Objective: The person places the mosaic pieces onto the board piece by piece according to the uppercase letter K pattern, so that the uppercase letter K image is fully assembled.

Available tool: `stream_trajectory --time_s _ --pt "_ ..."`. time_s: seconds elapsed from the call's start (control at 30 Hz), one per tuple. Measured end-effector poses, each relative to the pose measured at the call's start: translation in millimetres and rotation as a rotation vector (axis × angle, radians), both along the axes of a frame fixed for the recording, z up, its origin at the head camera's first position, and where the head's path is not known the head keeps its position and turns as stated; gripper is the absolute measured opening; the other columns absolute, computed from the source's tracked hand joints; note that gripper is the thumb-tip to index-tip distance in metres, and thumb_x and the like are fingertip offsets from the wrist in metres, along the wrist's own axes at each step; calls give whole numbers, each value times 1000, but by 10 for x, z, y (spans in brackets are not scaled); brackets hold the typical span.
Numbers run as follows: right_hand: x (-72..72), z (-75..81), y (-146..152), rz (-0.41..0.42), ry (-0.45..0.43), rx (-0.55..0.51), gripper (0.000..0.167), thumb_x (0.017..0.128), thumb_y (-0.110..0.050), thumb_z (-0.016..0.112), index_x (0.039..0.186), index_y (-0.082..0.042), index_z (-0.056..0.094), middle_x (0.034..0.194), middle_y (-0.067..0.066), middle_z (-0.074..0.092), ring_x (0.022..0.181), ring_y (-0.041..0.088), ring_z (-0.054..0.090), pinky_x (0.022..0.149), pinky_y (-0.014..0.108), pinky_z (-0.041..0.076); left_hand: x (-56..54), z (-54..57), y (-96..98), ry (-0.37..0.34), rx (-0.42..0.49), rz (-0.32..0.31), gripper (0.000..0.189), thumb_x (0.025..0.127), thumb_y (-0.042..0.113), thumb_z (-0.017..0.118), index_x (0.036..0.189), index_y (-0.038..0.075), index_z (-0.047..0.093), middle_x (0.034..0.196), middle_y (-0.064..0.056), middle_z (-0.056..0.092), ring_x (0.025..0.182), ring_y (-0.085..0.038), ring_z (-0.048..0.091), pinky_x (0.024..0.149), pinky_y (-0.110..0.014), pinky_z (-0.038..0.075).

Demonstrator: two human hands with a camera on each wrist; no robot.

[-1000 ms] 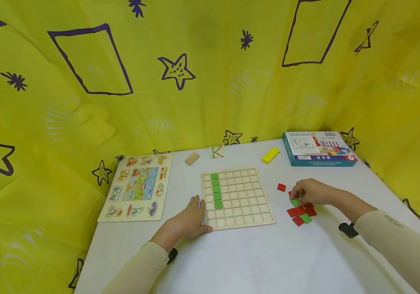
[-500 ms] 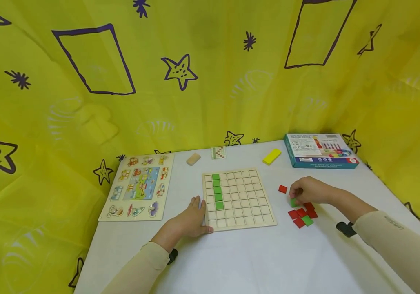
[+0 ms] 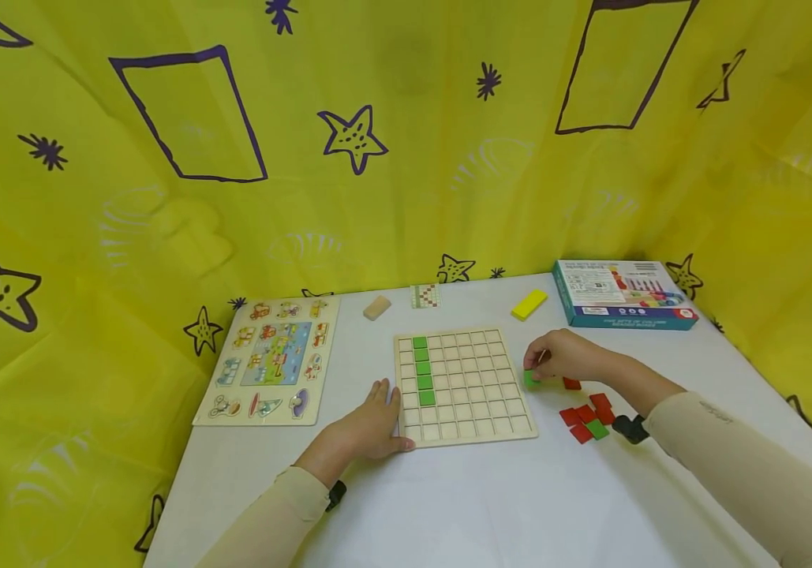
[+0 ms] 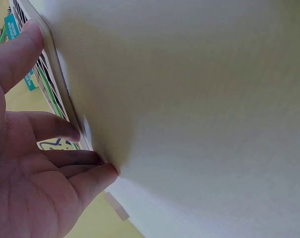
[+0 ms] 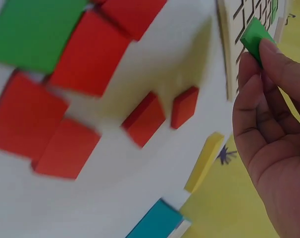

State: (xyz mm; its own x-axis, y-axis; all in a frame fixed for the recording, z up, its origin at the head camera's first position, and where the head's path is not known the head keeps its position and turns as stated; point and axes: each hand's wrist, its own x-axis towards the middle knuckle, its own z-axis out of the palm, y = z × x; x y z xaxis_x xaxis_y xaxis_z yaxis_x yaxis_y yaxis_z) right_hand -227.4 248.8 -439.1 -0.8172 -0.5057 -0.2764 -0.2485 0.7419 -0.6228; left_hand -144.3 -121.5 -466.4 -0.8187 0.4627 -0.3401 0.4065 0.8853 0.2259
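My right hand [image 3: 563, 355] pinches a green square tile [image 5: 256, 35] between thumb and fingers, just off the right edge of the wooden grid board [image 3: 480, 386]. Along the board's left edge lies my left hand [image 3: 372, 426], fingers fairly straight against the side and thumb at the near corner. In the left wrist view its thumb [image 4: 26, 47] touches the board's edge. Several green tiles [image 3: 424, 382] fill part of the second column from the left. A loose pile of red tiles [image 3: 581, 433] with one green tile [image 3: 596, 429] lies on the table to the right.
A picture puzzle board [image 3: 267, 363] lies at the left. Behind the grid board are a plain wooden block [image 3: 377, 308], a small pattern card [image 3: 424, 296] and a yellow block [image 3: 529, 304]. A teal-edged box [image 3: 626, 294] stands at the back right, before a yellow curtain [image 3: 406, 158].
My right hand has lifted the green tile from the pile and carried it left toward the grid board. My left hand keeps its place at the board's edge.
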Motion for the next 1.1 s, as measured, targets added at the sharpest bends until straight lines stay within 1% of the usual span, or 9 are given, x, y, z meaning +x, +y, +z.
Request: stream_trajectory --time_s 0.1,0.3,0.47,0.57,0.63,0.73,0.97,1.1 --pt "-26 -8 -142 25 18 -29 10 89 -7 76 97 -13 75 89 -4 69 87 19 59 81 29 54 0 1 2 6 -10 -6 97 92 52 67 153 -12 27 159 -35 16 149 -46 14 119 -47 25" --pt "-32 22 -482 103 47 -105 9 87 -6 78 92 -13 75 85 -5 68 82 17 59 78 29 54 10 21 8 -6 -4 9 97 92 51 68 153 -11 26 160 -34 15 150 -45 13 119 -47 24" --pt "-15 32 -782 178 41 -131 9 87 -6 79 91 -13 76 84 -6 68 80 14 58 75 26 53 16 24 6 -11 6 10 97 92 51 68 153 -12 26 160 -35 15 150 -46 13 119 -47 25" --pt "3 26 -951 203 23 -139 8 86 -7 80 91 -13 76 84 -7 69 80 13 60 75 25 54 17 24 5 -11 9 12 97 92 51 68 153 -12 26 160 -35 15 150 -46 13 119 -47 25" --pt "18 16 -1056 203 11 -137 9 86 -7 80 90 -14 76 84 -7 69 80 12 61 75 25 54 14 23 5 -10 9 15 97 92 51 68 153 -12 26 160 -34 16 150 -45 13 119 -47 25" --pt "45 -13 -1191 198 -3 -138 9 86 -7 80 90 -14 76 84 -8 69 81 12 62 74 25 54 8 17 9 -12 0 18 96 92 51 68 153 -11 27 160 -33 16 150 -45 13 119 -46 25" --pt "105 -125 -1425 266 40 -163 9 85 -5 80 87 -14 76 82 -10 69 80 9 62 75 25 54 3 15 18 -17 -14 21 97 92 53 68 154 -9 27 161 -32 16 150 -44 14 118 -46 27" --pt "131 -195 -1518 284 53 -156 10 85 -6 80 86 -15 76 81 -11 68 78 8 62 73 25 54 6 20 16 -14 -14 15 97 92 53 68 154 -10 27 160 -33 17 150 -45 15 118 -46 27"
